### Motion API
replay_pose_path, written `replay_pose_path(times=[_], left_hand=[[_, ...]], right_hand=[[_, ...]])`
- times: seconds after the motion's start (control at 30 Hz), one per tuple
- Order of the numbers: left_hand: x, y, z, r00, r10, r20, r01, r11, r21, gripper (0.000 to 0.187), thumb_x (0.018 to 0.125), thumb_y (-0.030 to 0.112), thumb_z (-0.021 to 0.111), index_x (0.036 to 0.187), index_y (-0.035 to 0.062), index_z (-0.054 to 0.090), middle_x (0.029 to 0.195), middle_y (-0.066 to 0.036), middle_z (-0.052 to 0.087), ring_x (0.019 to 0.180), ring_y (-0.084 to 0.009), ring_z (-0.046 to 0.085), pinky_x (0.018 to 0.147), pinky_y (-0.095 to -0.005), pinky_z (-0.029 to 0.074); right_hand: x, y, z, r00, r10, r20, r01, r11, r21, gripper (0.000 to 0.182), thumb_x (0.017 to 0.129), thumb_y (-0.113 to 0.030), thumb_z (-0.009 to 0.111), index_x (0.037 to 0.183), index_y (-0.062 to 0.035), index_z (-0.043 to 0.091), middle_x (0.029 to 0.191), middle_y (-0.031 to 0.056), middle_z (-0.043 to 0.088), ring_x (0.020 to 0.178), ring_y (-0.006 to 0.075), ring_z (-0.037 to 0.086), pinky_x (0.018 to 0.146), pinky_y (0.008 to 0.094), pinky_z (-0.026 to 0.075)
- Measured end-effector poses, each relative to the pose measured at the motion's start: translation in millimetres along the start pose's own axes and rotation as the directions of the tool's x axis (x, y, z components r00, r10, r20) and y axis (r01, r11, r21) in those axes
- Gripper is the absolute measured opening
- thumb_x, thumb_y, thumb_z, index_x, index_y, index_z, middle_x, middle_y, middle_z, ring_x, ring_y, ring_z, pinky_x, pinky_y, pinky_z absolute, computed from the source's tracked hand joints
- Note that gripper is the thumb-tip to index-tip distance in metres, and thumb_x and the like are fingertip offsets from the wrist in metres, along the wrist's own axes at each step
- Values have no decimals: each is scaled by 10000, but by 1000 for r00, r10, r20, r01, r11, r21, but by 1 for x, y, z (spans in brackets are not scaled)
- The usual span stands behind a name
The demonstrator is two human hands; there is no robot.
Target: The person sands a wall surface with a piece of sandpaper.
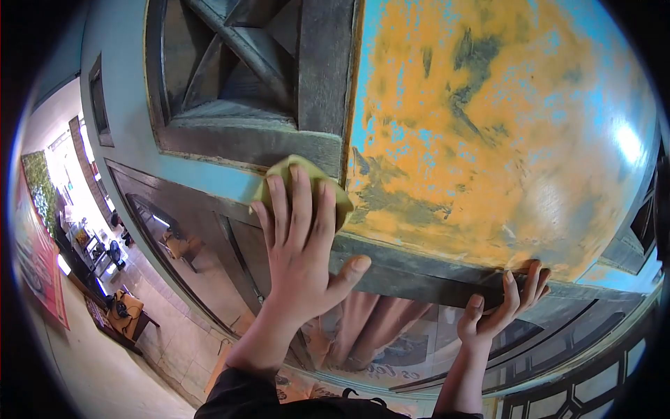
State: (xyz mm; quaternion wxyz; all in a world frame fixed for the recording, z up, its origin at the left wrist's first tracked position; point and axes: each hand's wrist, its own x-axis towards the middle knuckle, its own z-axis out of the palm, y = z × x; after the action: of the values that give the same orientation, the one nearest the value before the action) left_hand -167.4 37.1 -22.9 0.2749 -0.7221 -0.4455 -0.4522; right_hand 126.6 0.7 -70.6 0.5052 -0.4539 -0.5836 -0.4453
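My left hand (296, 262) lies with its fingers stretched over a yellow-green cloth (289, 166), pressing it where the lower corner of a dark wooden vent frame (244, 144) meets the wall. The thumb sticks out to the right. Farther right, my right hand (499, 307) is raised with fingers apart. Its fingertips rest at the dark horizontal beam (412, 269) under the painted panel (433, 160). That panel is patchy orange and blue with dark smears. Nothing shows in the right hand.
Below the beam are glass panes (412, 335) in dark frames with a brown curtain (363, 325) behind. Down on the left, a chair (129, 318) stands on the tiled floor (178, 349). A red banner (38, 258) hangs at far left. Dark grille work (583, 384) fills the lower right.
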Motion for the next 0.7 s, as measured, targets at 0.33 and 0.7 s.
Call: replay_pose_path(times=[0.33, 0.7], left_hand=[[-6, -3, 5, 998, -56, -39, 53, 995, -79, 881, 918, 589, 513, 1491, -47, 307, 1583, -317, 156, 1463, -546, 52, 1127, -677, 29], [-15, 1, 9, 998, -55, -32, 52, 995, -84, 886, 927, 608, 489, 1482, -61, 312, 1577, -325, 157, 1460, -550, 55, 1119, -691, 34]], right_hand=[[-1, 0, 1, 1000, 0, 4, 0, 1000, -9, 474, 999, -436, 441, 1347, -115, 474, 1535, 257, 337, 1469, 464, 194, 1164, 631, 41], [-1, -1, 1, 1000, 1, -3, -1, 1000, 2, 465, 999, -432, 439, 1344, -122, 477, 1535, 249, 341, 1469, 462, 196, 1164, 631, 41]])
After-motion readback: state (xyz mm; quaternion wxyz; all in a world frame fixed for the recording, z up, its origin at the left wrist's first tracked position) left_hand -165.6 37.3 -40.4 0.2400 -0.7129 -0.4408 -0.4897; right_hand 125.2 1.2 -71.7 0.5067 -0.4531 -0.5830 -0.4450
